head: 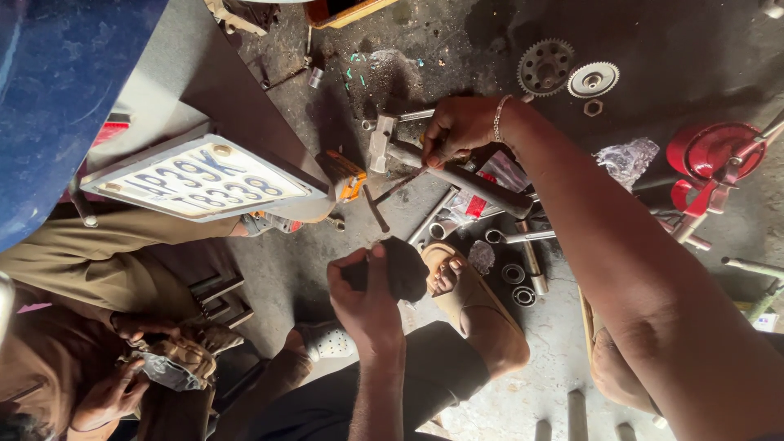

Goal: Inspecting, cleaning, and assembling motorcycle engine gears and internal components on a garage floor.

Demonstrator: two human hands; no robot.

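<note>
Right hand (454, 131) clamped on the hammer (425, 159) right under its steel head; left hand (365, 292) pinching a small dark part (404, 268), just below the hammer, above the sandalled foot (457, 282). Hammer looks head-heavy and rigid, so choking up suits short taps. Dark part looks hard, greasy, likely slippery. Count: one hammer, two sprockets (545, 67) up-right of it, one number plate (196, 180) to its left.

At the upper right of the frame I count two round toothed metal gears (545, 67) and one small hexagonal steel nut (593, 107).
</note>
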